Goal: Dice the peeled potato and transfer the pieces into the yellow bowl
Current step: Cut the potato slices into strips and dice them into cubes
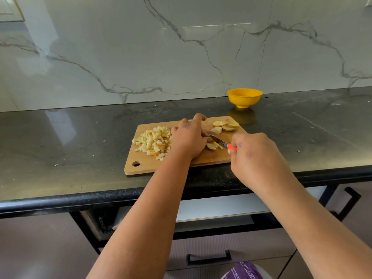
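On the black counter (pixel 80 141), my wooden cutting board (pixel 181 164) carried a heap of diced potato (pixel 154 140) at left and slices (pixel 226 125) at its far right. My right hand (pixel 255 156) gripped the orange-handled knife (pixel 222 143); my left hand (pixel 190 135), fingers curled, pressed the slices being cut (pixel 213 146). The yellow bowl (pixel 244 97) stood beyond the board, apart.

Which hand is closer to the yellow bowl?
The right hand. It holds the knife at the cutting board's right end, in front of the yellow bowl. The left hand presses potato slices farther left, beside the diced pile.
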The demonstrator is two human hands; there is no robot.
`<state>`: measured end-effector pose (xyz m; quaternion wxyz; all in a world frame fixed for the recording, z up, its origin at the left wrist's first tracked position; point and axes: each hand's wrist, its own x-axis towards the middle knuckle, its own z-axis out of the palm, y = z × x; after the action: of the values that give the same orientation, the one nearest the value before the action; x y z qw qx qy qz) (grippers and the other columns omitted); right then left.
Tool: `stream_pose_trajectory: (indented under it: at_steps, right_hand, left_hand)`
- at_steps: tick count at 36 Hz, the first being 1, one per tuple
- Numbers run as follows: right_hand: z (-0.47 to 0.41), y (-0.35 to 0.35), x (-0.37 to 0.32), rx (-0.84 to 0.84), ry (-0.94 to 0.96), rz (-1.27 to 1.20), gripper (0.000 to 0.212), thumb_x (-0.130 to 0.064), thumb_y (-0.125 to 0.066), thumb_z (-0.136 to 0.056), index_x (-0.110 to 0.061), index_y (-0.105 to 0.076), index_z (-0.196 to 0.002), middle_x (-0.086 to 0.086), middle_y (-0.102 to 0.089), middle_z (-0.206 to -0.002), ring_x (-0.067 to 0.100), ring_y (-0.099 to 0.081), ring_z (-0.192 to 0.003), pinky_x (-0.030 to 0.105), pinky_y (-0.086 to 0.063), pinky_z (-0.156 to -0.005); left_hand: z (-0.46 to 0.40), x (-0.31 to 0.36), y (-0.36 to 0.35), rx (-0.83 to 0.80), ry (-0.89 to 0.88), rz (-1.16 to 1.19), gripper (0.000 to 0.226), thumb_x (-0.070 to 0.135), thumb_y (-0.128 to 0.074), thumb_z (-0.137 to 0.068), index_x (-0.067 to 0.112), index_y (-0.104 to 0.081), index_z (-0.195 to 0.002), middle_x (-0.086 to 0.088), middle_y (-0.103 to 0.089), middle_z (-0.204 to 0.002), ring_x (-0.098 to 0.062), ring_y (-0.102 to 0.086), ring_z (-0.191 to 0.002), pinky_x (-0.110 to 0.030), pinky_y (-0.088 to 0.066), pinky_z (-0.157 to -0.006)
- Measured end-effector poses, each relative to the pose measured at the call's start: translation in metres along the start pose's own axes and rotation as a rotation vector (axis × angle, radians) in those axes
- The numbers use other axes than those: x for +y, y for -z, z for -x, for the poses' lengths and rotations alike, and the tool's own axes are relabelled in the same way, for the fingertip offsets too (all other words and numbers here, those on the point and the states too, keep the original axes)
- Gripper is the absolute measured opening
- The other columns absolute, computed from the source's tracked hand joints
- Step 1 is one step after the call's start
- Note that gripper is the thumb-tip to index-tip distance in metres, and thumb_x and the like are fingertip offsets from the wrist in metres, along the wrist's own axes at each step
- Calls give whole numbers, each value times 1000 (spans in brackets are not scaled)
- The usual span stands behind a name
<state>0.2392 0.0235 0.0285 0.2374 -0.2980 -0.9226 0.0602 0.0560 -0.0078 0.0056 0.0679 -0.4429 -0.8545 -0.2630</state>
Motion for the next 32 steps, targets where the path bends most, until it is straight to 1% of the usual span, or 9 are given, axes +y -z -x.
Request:
stream_pose_trajectory:
  at_steps: [3,7,11,15,19,21,24,28,32]
  right_hand:
    - [0,-3,-1,-90,-16,31,13,-19,-46,-102,-20,-58,-107,-12,-33,-69,7,-38,-59,11,-22,-48]
    - [-4,-2,-12,-176,-14,30,6,-12,-47,-100,-15,-50,-96,-1,-48,-83,13,-48,-75,24,-38,-64]
    - [-8,1,-17,-275,-22,72,16,-12,-53,-99,-17,-52,-114,-1,-44,-92,12,-45,-82,23,-36,-69]
    - [-5,1,-6,-219,-53,37,7,-14,-53,-98,-20,-52,-100,-7,-44,-82,11,-43,-68,22,-34,-60]
    - [-4,14,9,-125,-37,41,14,-13,-60,-91,-20,-55,-79,0,-51,-73,15,-50,-64,28,-39,-53]
    - [-6,22,16,-134,-24,57,8,-18,-63,-90,-21,-61,-83,2,-57,-79,19,-55,-69,30,-45,-58]
    - [-10,30,28,-143,-12,34,5,-26,-65,-90,-24,-64,-85,0,-61,-87,14,-53,-69,25,-36,-54]
    - [-15,29,35,36,-33,-94,10,-24,-63,-93,-17,-66,-85,-7,-52,-69,6,-43,-56,21,-25,-45]
    - [-19,20,33,49,-12,-147,8,-24,-64,-92,-18,-67,-88,-5,-56,-76,5,-46,-60,18,-30,-47]
  left_hand:
    - [0,0,0,4,-5,-2,52,30,-65,-92,29,-40,-138,12,-68,-102,-20,-42,-127,-51,-33,-106]
    - [-1,-1,-2,22,-11,9,48,28,-65,-92,28,-42,-134,12,-69,-99,-19,-43,-124,-50,-33,-105]
    - [-1,-1,-2,43,-23,10,45,27,-64,-92,27,-43,-132,13,-69,-98,-19,-43,-123,-46,-33,-100]
    - [1,-1,-1,42,-22,1,45,30,-65,-92,28,-44,-132,14,-69,-99,-19,-42,-125,-46,-31,-101]
    - [3,1,0,37,-25,-9,42,31,-63,-94,30,-43,-132,15,-68,-101,-19,-42,-124,-45,-31,-101]
    - [4,1,1,42,-28,-9,42,30,-62,-94,30,-43,-132,14,-67,-101,-19,-41,-125,-45,-30,-101]
    - [6,-1,2,58,-31,-2,43,31,-62,-94,30,-44,-132,14,-69,-101,-19,-40,-126,-45,-30,-103]
    - [6,-4,5,48,-54,-17,41,33,-56,-98,30,-45,-137,13,-70,-107,-19,-39,-130,-45,-29,-105]
    - [8,-2,8,92,-58,13,37,36,-55,-99,32,-49,-135,14,-71,-108,-16,-40,-127,-42,-29,-101]
